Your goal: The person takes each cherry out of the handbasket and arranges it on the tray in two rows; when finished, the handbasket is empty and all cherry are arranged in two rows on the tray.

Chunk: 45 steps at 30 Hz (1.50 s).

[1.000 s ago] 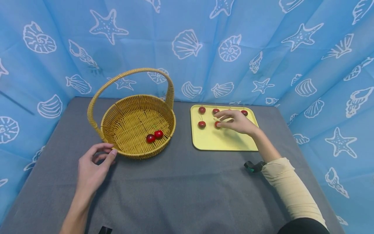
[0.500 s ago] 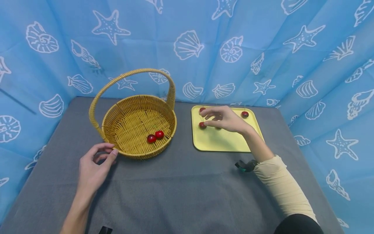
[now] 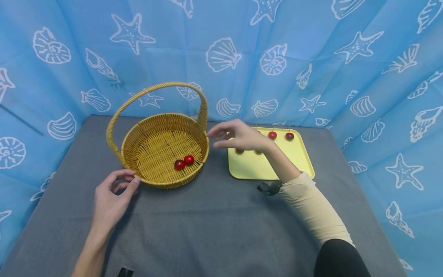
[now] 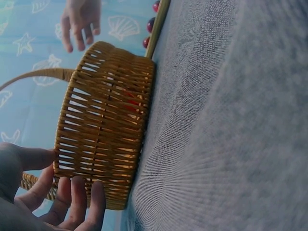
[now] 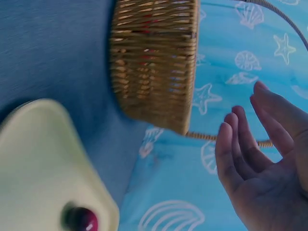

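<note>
My left hand (image 3: 112,198) grips the near-left rim of a round wicker basket (image 3: 166,184), thumb at the top edge and fingers against the woven side, as the left wrist view shows. Two cherries (image 3: 184,162) lie in the basket, toward its right side. My right hand (image 3: 238,134) is in the air between the basket and a yellow tray (image 3: 270,169), fingertips close to the basket's right rim. In the right wrist view its fingers are loosely extended and no cherry shows between them. Several cherries (image 3: 272,135) with stems sit on the tray, some partly hidden behind the right hand.
The basket's tall arched handle (image 3: 155,87) rises above the bowl. A grey cloth (image 3: 207,223) covers the table. Behind it hangs a blue curtain (image 3: 242,23) with white shells and starfish. A black strap (image 3: 270,188) shows by my right wrist.
My right hand has moved left, from over the tray's cherries toward the basket's right rim. The left hand keeps its hold on the rim, and the two cherries in the basket stay put.
</note>
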Available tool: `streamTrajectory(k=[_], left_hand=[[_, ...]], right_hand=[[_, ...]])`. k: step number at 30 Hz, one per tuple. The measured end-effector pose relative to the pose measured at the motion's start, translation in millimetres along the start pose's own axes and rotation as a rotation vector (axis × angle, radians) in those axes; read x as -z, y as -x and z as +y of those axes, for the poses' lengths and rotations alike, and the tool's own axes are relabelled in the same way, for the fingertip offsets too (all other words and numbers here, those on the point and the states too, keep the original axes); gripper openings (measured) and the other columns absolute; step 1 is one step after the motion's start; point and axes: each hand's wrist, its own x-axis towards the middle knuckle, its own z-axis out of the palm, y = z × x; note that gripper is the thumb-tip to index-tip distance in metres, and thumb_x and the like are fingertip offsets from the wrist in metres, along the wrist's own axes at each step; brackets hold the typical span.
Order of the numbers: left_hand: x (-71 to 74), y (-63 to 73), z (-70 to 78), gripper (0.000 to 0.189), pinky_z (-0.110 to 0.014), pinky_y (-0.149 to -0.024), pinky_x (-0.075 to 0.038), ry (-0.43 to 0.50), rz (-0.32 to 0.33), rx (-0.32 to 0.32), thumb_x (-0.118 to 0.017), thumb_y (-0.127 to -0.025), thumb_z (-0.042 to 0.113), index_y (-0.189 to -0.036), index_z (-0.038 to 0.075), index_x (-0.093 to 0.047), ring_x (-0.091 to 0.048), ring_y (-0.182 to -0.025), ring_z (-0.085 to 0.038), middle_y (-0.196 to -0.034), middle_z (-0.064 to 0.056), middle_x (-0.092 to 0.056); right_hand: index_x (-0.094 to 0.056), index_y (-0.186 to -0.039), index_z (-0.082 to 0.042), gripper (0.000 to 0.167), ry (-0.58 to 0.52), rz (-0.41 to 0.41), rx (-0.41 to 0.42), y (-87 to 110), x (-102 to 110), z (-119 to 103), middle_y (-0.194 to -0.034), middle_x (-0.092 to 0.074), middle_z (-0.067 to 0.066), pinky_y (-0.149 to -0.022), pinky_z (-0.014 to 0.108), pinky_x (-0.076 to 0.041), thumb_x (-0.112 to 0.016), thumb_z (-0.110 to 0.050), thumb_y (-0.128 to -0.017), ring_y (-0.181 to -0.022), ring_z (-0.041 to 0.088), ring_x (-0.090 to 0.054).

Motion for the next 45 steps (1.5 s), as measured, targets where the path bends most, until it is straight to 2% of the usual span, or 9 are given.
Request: streamTrajectory(k=[2, 4, 9, 13, 18, 23, 28, 36, 45], left_hand=[[-0.1, -0.1, 0.0, 0.032, -0.016, -0.073, -0.064, 0.004, -0.002, 0.006, -0.078, -0.103, 0.024, -0.129, 0.008, -0.070, -0.073, -0.085, -0.003, -0.107, 0.010, -0.065], [0.0, -0.3, 0.0, 0.032, -0.017, -0.073, -0.064, 0.006, -0.005, 0.007, -0.078, -0.103, 0.024, -0.129, 0.008, -0.070, -0.073, -0.086, -0.004, -0.107, 0.010, -0.065], [0.6, -1.0, 0.1, 0.033, -0.017, -0.073, -0.064, 0.008, -0.013, 0.005, -0.077, -0.103, 0.025, -0.130, 0.007, -0.070, -0.073, -0.086, -0.003, -0.107, 0.011, -0.065], [0.9, -1.4, 0.2, 0.033, -0.017, -0.073, -0.064, 0.010, -0.016, 0.005, -0.077, -0.103, 0.026, -0.130, 0.007, -0.070, -0.072, -0.085, 0.000, -0.108, 0.013, -0.065], [0.8, -1.8, 0.3, 0.033, -0.016, -0.073, -0.064, 0.008, -0.019, 0.007, -0.077, -0.103, 0.027, -0.130, 0.009, -0.070, -0.071, -0.086, 0.002, -0.108, 0.012, -0.065], [0.9, -1.6, 1.2, 0.032, -0.016, -0.072, -0.063, 0.001, -0.015, 0.000, -0.077, -0.103, 0.026, -0.129, 0.008, -0.070, -0.073, -0.086, 0.000, -0.107, 0.011, -0.065], [1.1, -1.4, 0.8, 0.033, -0.016, -0.072, -0.064, 0.004, -0.012, -0.006, -0.077, -0.103, 0.025, -0.130, 0.007, -0.070, -0.073, -0.086, -0.001, -0.107, 0.011, -0.065], [0.5, -0.4, -0.2, 0.033, -0.015, -0.072, -0.064, 0.008, -0.008, -0.007, -0.077, -0.103, 0.025, -0.129, 0.006, -0.070, -0.073, -0.085, -0.001, -0.106, 0.011, -0.065], [0.0, 0.7, -0.1, 0.031, -0.015, -0.072, -0.063, 0.021, 0.001, -0.039, -0.077, -0.103, 0.021, -0.127, 0.004, -0.071, -0.074, -0.084, -0.003, -0.104, 0.012, -0.066]], right_hand=[[-0.074, -0.134, -0.008, 0.032, 0.011, -0.042, 0.033, -10.8, -2.6, -4.6, -0.132, -0.077, 0.010, -0.090, 0.034, -0.066, -0.077, -0.011, -0.102, -0.117, 0.027, -0.074], [-0.075, -0.132, -0.006, 0.032, 0.021, -0.079, 0.075, -21.7, -5.4, -10.3, -0.129, -0.077, 0.011, -0.103, 0.039, -0.064, -0.078, -0.008, -0.100, -0.115, 0.025, -0.074], [-0.075, -0.131, -0.006, 0.032, 0.046, -0.156, 0.113, -49.4, -15.1, -19.6, -0.125, -0.078, 0.009, -0.102, 0.041, -0.064, -0.078, -0.009, -0.100, -0.112, 0.019, -0.075], [-0.073, -0.134, -0.005, 0.034, 0.051, -0.239, 0.119, -70.4, -23.9, -21.8, -0.129, -0.077, 0.010, -0.107, 0.041, -0.061, -0.077, -0.012, -0.101, -0.120, 0.026, -0.073], [-0.068, -0.142, -0.005, 0.040, 0.030, -0.393, 0.024, -89.8, -35.3, -19.1, -0.135, -0.073, 0.016, -0.110, 0.035, -0.059, -0.074, -0.016, -0.104, -0.127, 0.024, -0.069], [-0.063, -0.148, -0.005, 0.043, -0.011, -0.493, -0.145, -99.0, -46.0, -16.7, -0.138, -0.070, 0.014, -0.106, 0.047, -0.063, -0.069, -0.020, -0.108, -0.128, 0.027, -0.068], [-0.061, -0.150, -0.007, 0.043, -0.057, -0.518, -0.234, -107.8, -56.3, -13.1, -0.140, -0.069, 0.014, -0.106, 0.051, -0.063, -0.065, -0.022, -0.110, -0.130, 0.030, -0.069], [-0.062, -0.149, -0.004, 0.044, -0.036, -0.523, -0.089, -118.6, -67.7, -11.7, -0.141, -0.071, 0.018, -0.110, 0.033, -0.058, -0.066, -0.022, -0.110, -0.126, 0.020, -0.069], [-0.063, -0.148, -0.007, 0.043, -0.034, -0.456, -0.051, -128.2, -53.3, -31.8, -0.142, -0.070, 0.016, -0.112, 0.038, -0.059, -0.068, -0.023, -0.108, -0.128, 0.020, -0.069]])
